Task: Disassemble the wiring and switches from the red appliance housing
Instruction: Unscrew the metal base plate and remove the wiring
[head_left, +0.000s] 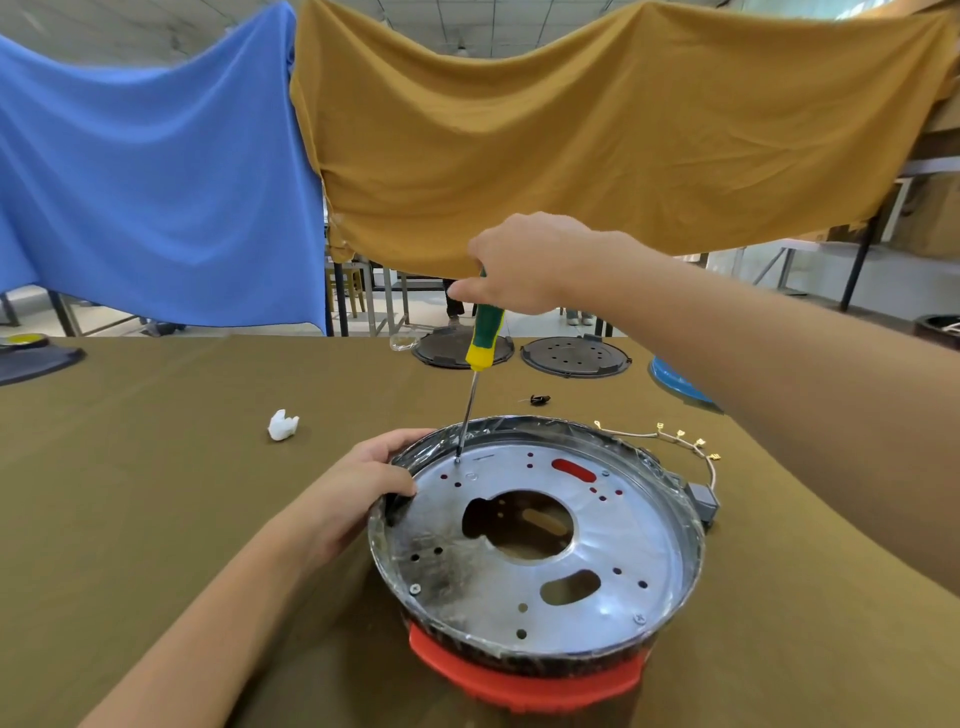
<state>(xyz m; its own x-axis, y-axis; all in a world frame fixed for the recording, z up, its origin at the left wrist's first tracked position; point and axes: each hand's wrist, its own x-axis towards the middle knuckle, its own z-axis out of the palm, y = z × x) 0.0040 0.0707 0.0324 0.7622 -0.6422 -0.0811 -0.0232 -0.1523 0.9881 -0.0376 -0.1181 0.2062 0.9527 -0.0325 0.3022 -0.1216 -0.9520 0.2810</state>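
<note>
The red appliance housing (524, 680) lies upside down on the olive cloth, its round metal base plate (613, 545) facing up. My left hand (358, 493) grips the housing's left rim. My right hand (519, 265) holds the green and yellow handle of a screwdriver (483, 343). The shaft stands nearly upright and its tip sits on a screw near the plate's upper left edge. A beige wire with brass terminals (680, 441) trails out on the right, beside a grey switch block (704, 501).
Two dark round lids (576, 356) lie at the table's far edge, with a blue dish (675, 384) to their right. A white crumpled scrap (283, 425) and a small black part (540, 399) sit on the cloth. Blue and mustard cloths hang behind.
</note>
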